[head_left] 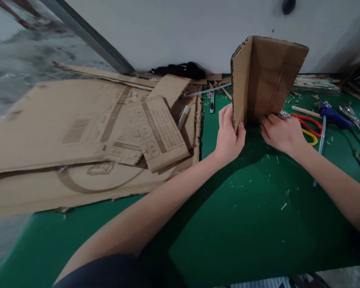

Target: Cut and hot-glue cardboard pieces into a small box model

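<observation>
A piece of cardboard (276, 76) with an upright fold stands on edge over the green table, its two panels meeting at an angle. My left hand (229, 134) grips its narrower left panel near the bottom, thumb on the inner side and fingers on the outer side. Against the lower edge of the wider panel is my right hand (283, 132), its fingers curled and pressed together there. What those fingertips pinch is partly hidden. Red-handled scissors (310, 122) lie just beyond my right hand, beside yellow handles (311, 138).
Flat cardboard sheets (87, 116) cover the table's left side, with smaller cut pieces (165, 136) and a white marker (183, 117) on top. A utility knife (212, 102) lies behind my left hand. To the right are a blue glue gun (336, 114), its cord and a glue stick (320, 150).
</observation>
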Motion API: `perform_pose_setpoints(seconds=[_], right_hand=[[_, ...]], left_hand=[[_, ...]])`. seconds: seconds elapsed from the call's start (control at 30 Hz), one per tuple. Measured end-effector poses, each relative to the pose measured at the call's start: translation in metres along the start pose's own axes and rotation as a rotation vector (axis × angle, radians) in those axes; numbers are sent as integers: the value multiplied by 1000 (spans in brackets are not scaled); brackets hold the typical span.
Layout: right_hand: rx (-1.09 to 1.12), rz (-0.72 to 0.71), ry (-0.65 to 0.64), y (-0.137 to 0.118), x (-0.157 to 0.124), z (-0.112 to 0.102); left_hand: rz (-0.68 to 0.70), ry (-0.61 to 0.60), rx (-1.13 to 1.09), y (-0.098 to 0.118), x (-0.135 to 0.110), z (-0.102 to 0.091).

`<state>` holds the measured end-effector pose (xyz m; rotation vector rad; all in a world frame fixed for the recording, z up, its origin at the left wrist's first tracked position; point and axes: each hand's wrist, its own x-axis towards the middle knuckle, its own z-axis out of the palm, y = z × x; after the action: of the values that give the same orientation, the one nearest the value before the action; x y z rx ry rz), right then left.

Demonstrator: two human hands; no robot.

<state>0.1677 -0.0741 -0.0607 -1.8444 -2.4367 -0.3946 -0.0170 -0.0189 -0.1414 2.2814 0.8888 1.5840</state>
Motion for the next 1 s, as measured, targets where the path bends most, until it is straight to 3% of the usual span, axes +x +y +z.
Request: perform_pose_setpoints(seconds=[0.1,0.37,0.7,1.0], right_hand=[[5,-25,-22,4,-2,1],[-59,-41,112,7,-1,4],[-100,-10,131,5,17,-29],[-116,31,251,12,17,-22]], left_hand=[[-11,-47,-24,0,-1,0],[26,-9,-37,3,4,-1],[35,27,-10,7,2,-1],[-23,4,-47,4,0,-1]])
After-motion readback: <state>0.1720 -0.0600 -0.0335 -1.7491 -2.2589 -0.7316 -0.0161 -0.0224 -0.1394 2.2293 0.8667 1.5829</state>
